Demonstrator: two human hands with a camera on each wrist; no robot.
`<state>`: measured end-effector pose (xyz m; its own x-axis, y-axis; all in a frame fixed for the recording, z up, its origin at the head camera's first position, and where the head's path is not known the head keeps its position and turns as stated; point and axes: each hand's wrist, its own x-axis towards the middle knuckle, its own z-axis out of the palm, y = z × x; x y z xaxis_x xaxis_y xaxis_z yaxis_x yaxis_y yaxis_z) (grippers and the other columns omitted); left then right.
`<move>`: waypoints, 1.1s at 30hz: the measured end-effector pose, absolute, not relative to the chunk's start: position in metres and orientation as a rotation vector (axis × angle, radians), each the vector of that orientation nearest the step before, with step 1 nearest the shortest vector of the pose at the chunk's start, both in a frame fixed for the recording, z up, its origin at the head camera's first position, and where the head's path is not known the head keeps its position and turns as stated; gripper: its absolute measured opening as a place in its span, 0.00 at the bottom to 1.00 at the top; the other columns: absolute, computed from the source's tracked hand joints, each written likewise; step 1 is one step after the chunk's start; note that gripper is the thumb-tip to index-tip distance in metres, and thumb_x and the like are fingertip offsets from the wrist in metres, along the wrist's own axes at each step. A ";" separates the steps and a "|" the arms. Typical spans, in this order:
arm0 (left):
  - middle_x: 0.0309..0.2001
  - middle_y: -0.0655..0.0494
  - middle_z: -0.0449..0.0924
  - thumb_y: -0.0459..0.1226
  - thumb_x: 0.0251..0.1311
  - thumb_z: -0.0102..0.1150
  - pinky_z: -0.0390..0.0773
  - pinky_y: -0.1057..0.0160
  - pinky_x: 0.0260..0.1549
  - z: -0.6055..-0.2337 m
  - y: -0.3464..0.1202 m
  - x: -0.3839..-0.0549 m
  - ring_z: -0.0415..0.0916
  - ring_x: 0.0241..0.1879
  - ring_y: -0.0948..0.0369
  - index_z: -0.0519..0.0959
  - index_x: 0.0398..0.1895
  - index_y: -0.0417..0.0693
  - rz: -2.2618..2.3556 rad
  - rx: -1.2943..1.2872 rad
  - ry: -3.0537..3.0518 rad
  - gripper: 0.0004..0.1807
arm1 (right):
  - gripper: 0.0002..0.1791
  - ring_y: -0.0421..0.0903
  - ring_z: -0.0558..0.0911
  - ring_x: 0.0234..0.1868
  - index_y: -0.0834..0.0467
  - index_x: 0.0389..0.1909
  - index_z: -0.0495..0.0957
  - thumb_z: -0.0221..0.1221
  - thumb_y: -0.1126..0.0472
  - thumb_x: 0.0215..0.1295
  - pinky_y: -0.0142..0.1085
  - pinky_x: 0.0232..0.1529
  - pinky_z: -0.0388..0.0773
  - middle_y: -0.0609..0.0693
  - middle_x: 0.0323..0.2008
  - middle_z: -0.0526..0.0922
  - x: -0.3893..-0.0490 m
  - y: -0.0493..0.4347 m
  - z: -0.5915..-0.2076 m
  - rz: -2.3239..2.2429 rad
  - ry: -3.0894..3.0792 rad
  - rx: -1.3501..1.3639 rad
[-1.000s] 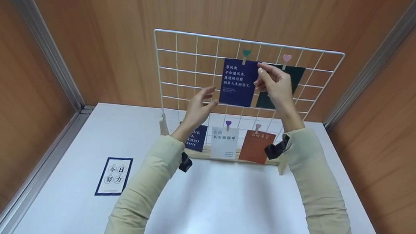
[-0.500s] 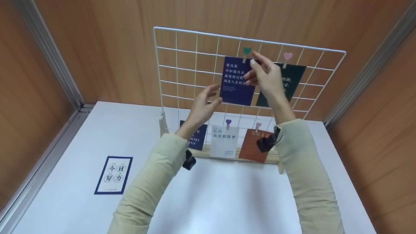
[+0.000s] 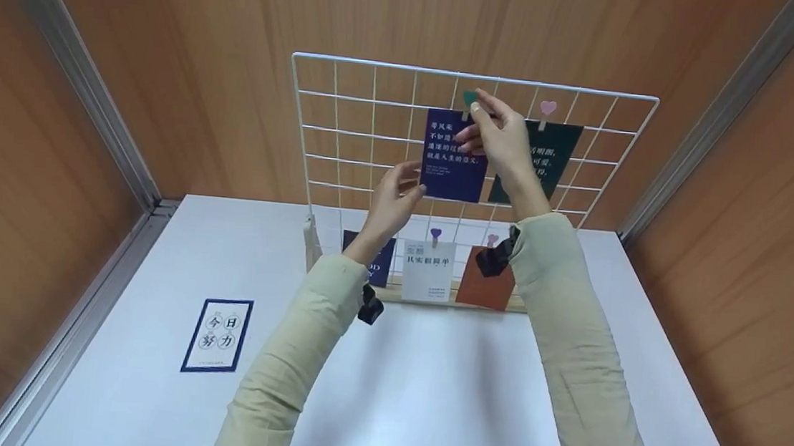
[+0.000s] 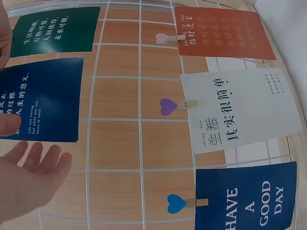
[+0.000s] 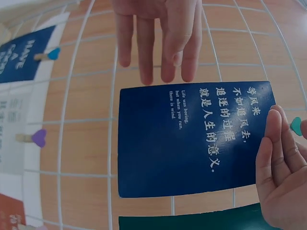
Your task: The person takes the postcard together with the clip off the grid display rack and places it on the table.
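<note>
A dark blue card (image 3: 452, 167) with white writing hangs on the upper part of a white wire grid (image 3: 379, 99), under a clip with a green heart (image 3: 470, 98). My right hand (image 3: 501, 139) is in front of the card's upper right, its thumb and index fingertips at the heart clip's right side; whether they pinch it I cannot tell. In the right wrist view, its other fingers (image 5: 273, 139) lie over the card's top edge. My left hand (image 3: 393, 201) is at the card's lower left edge, fingers extended and thumb close to the card's front.
A dark green card (image 3: 553, 158) hangs beside the blue one under a pink heart clip (image 3: 548, 107). Lower hang a blue card (image 4: 247, 196), a white card (image 3: 427, 272) and an orange card (image 3: 485, 284). Another card (image 3: 217, 337) lies on the white table (image 3: 132, 379).
My right hand has moved left from the blue card's upper right corner to its green heart clip. My left hand has come slightly right, closer to the card's edge.
</note>
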<state>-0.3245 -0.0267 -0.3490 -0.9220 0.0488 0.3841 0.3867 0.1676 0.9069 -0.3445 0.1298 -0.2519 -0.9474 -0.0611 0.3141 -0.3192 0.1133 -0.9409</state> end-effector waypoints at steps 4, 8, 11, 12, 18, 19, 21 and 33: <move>0.51 0.44 0.66 0.31 0.58 0.50 0.66 0.67 0.48 -0.352 -0.024 -0.324 0.66 0.51 0.54 0.65 0.57 0.38 -1.767 -0.374 -2.248 0.22 | 0.20 0.46 0.78 0.26 0.56 0.57 0.67 0.48 0.56 0.65 0.34 0.34 0.74 0.55 0.27 0.78 -0.345 0.129 -0.250 1.924 -2.176 0.366; 0.53 0.42 0.66 0.31 0.58 0.50 0.66 0.65 0.50 -0.353 -0.022 -0.327 0.65 0.53 0.51 0.63 0.58 0.39 -1.779 -0.395 -2.264 0.23 | 0.18 0.45 0.78 0.26 0.57 0.54 0.71 0.50 0.57 0.64 0.33 0.33 0.74 0.55 0.29 0.78 -0.347 0.126 -0.248 1.941 -2.152 0.321; 0.53 0.44 0.67 0.31 0.59 0.49 0.66 0.66 0.50 -0.354 -0.020 -0.328 0.65 0.53 0.52 0.61 0.59 0.41 -1.826 -0.412 -2.261 0.24 | 0.17 0.44 0.77 0.25 0.57 0.53 0.72 0.50 0.58 0.64 0.32 0.30 0.73 0.55 0.29 0.77 -0.348 0.125 -0.246 1.956 -2.135 0.307; 0.52 0.44 0.68 0.30 0.59 0.49 0.66 0.66 0.49 -0.354 -0.019 -0.328 0.66 0.52 0.53 0.61 0.60 0.41 -1.838 -0.412 -2.257 0.24 | 0.17 0.44 0.77 0.24 0.57 0.53 0.72 0.50 0.59 0.64 0.31 0.30 0.74 0.56 0.29 0.77 -0.348 0.124 -0.245 1.960 -2.132 0.306; 0.38 0.48 0.72 0.28 0.57 0.49 0.71 0.65 0.39 -0.355 -0.017 -0.329 0.72 0.39 0.58 0.65 0.56 0.42 -1.782 -0.348 -2.236 0.21 | 0.16 0.43 0.77 0.23 0.60 0.52 0.72 0.49 0.61 0.64 0.30 0.28 0.74 0.56 0.28 0.77 -0.351 0.122 -0.240 1.940 -2.141 0.299; 0.36 0.49 0.72 0.28 0.57 0.49 0.72 0.65 0.38 -0.355 -0.017 -0.329 0.71 0.37 0.58 0.66 0.55 0.42 -1.767 -0.335 -2.233 0.21 | 0.16 0.43 0.77 0.23 0.60 0.51 0.72 0.49 0.61 0.64 0.30 0.28 0.74 0.56 0.28 0.77 -0.351 0.121 -0.240 1.933 -2.143 0.292; 0.34 0.50 0.71 0.27 0.57 0.50 0.72 0.66 0.35 -0.355 -0.017 -0.329 0.71 0.34 0.58 0.68 0.52 0.42 -1.739 -0.314 -2.228 0.18 | 0.15 0.43 0.77 0.22 0.60 0.50 0.74 0.50 0.61 0.64 0.30 0.27 0.73 0.55 0.28 0.77 -0.351 0.122 -0.238 1.916 -2.150 0.276; 0.34 0.51 0.74 0.27 0.56 0.52 0.71 0.67 0.34 -0.354 -0.018 -0.329 0.70 0.35 0.59 0.74 0.41 0.39 -1.636 -0.297 -2.289 0.09 | 0.13 0.41 0.71 0.17 0.62 0.45 0.77 0.53 0.63 0.61 0.27 0.21 0.70 0.53 0.20 0.73 -0.349 0.122 -0.238 1.921 -2.084 0.267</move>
